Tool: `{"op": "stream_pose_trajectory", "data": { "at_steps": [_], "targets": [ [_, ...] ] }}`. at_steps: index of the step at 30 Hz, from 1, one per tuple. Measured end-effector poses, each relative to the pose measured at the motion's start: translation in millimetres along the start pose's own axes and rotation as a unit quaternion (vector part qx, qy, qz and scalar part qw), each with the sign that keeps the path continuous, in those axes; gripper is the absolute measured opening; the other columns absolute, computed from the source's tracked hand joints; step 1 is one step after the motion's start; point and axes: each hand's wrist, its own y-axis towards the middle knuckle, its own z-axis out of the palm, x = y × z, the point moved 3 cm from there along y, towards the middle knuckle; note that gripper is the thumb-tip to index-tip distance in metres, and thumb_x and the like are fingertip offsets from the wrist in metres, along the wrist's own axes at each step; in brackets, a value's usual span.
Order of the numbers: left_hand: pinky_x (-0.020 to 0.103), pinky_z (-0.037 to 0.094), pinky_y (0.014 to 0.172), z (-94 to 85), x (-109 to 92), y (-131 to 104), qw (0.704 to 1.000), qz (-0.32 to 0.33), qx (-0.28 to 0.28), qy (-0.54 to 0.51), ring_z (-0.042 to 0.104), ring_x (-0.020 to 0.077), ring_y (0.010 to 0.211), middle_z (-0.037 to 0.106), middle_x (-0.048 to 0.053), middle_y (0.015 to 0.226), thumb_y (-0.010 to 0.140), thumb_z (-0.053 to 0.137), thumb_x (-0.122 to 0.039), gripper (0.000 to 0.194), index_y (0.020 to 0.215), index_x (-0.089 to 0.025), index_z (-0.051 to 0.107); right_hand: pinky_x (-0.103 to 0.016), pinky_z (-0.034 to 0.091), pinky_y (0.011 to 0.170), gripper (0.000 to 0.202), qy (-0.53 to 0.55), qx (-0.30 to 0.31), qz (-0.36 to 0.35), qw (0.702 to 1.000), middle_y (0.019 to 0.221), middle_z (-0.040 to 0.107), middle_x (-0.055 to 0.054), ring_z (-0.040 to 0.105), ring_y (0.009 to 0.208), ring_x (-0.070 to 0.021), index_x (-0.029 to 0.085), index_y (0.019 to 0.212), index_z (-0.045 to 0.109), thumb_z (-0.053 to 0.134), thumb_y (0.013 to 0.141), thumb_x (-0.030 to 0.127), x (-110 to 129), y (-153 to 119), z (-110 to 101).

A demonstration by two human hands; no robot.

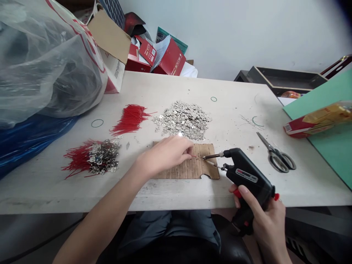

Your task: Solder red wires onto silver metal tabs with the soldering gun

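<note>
Red wire bundle (129, 119), bare strands, plus big heap of shiny flat tabs (184, 119) look undone; tangled red-&-silver pile (103, 157) on my L looks like finished pcs, so prob. a lot left. My L hand (167, 152) has thumb & fingertips together, pinched on a thin red wire (194, 156) over ribbed brown cardboard (181, 172), notched at the near edge. R hand (268, 220) wraps the hard black plastic soldering gun (250, 176), metal tip nr the wire.

Big clear bag (49, 66) cut off at left edge. Blue bag (35, 137) too. Fingertips of left hand (169, 154) hide most of red wire (194, 156). Tiny label words on soldering gun (249, 179) too small to read.
</note>
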Motion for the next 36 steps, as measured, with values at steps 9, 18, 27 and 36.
{"op": "stream_pose_trajectory", "data": {
  "at_steps": [9, 18, 27, 36],
  "targets": [
    [0.032, 0.039, 0.07, -0.3, -0.5, 0.0, 1.0, -0.005, 0.003, 0.003, 0.062, 0.0171, 0.08, 0.073, 0.002, 0.094, 0.106, 0.068, -0.027, 0.019, 0.089, -0.019, 0.065, -0.026, 0.048, 0.051, 0.047, -0.003, 0.002, -0.009, 1.0, 0.061, 0.064, -0.004, 0.059, 0.057, -0.0169, 0.018, 0.079, 0.079, 0.082, 0.096, 0.062, 3.4, -1.2, 1.5],
    [0.033, 0.042, 0.072, 0.8, 0.9, 0.2, 1.0, 0.0, 0.001, 0.015, 0.066, 0.018, 0.085, 0.075, 0.003, 0.099, 0.107, 0.068, -0.027, 0.017, 0.093, -0.019, 0.067, -0.027, 0.048, 0.052, 0.046, -0.003, 0.002, -0.02, 1.0, 0.063, 0.065, -0.005, 0.061, 0.059, -0.0181, 0.018, 0.079, 0.081, 0.083, 0.095, 0.061, 0.9, -0.2, 0.4],
    [0.033, 0.039, 0.071, 0.2, 0.8, -0.1, 1.0, 0.005, -0.005, 0.024, 0.063, 0.0168, 0.083, 0.073, 0.001, 0.096, 0.107, 0.071, -0.025, 0.016, 0.093, -0.019, 0.066, -0.027, 0.047, 0.053, 0.043, 0.005, -0.008, 0.0, 1.0, 0.063, 0.065, -0.004, 0.057, 0.058, -0.0163, 0.017, 0.087, 0.086, 0.084, 0.094, 0.06, 2.6, -2.6, 2.2],
    [0.032, 0.038, 0.07, -0.6, -1.4, -0.9, 1.0, 0.001, -0.002, 0.016, 0.062, 0.0167, 0.08, 0.072, 0.001, 0.092, 0.107, 0.071, -0.025, 0.019, 0.09, -0.018, 0.066, -0.028, 0.049, 0.056, 0.045, -0.005, 0.0, -0.011, 1.0, 0.066, 0.067, -0.005, 0.06, 0.061, -0.0173, 0.018, 0.081, 0.082, 0.084, 0.095, 0.061, -1.9, -1.1, -0.3]
  ]
}}
